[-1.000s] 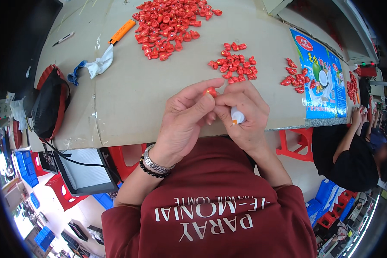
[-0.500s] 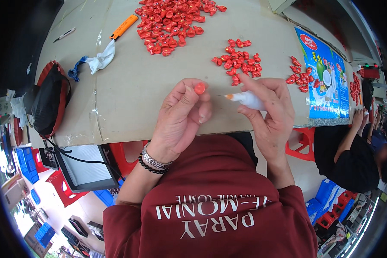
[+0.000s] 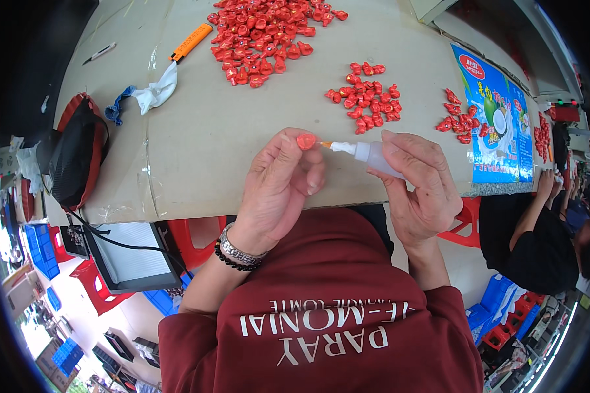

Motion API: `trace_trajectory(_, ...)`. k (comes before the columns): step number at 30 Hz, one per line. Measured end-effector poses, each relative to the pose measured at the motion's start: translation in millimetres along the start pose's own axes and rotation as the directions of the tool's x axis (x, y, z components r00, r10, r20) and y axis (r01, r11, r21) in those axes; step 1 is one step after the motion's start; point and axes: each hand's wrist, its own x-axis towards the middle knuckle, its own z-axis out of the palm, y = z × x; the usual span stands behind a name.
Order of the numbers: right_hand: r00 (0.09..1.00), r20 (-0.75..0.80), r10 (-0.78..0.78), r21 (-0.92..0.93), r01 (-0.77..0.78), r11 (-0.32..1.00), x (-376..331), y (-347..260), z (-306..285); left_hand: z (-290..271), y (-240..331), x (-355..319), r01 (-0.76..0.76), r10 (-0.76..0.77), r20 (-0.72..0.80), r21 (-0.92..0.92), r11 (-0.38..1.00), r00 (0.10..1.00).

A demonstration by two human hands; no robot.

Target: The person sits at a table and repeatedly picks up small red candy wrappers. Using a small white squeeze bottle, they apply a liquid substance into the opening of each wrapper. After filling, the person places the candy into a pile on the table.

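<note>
The person's left hand point(image 3: 275, 187) pinches a small red piece point(image 3: 305, 141) between thumb and fingers. Just right of that pinch, the right hand point(image 3: 425, 183) grips a white squeeze bottle point(image 3: 377, 159), its orange-tipped nozzle point(image 3: 326, 145) pointing left at the piece; whether they touch cannot be told. Beyond both grips lie loose red pieces point(image 3: 367, 101).

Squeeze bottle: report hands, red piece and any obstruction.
Left hand holding small red piece. Right hand holding white squeeze bottle, nozzle pointed at piece; contact unclear. No obstruction visible between them.
</note>
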Motion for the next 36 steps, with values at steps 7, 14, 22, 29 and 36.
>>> trace_trajectory(7, 0.999, -0.028, -0.020, 0.003, 0.020, 1.000, 1.5, -2.2, 1.7, 0.6, -1.3, -0.8, -0.001, 0.000, 0.015, 0.025, 1.000, 1.000)
trace_trajectory(14, 1.000, 0.003, -0.009, -0.019, 0.009, 1.000, 1.6, -2.6, 0.5, 3.6, -1.2, -1.2, 0.001, -0.003, 0.033, 0.049, 0.999, 0.999)
trace_trajectory(22, 1.000, 0.014, -0.006, -0.027, 0.007, 1.000, 0.7, -0.1, -3.8, 1.9, -2.9, -0.5, -0.010, 0.008, 0.024, 0.051, 0.999, 1.000)
trace_trajectory(29, 1.000, 0.005, -0.005, -0.033, 0.006, 0.999, 0.0, 0.9, -5.2, 2.8, -2.1, -0.1, -0.037, 0.036, 0.007, 0.071, 0.997, 0.999)
trace_trajectory(36, 1.000, 0.008, -0.005, -0.040, 0.005, 0.999, -1.4, 3.8, -4.3, 4.6, -2.6, -0.6, -0.070, 0.070, 0.006, 0.111, 0.991, 0.998)
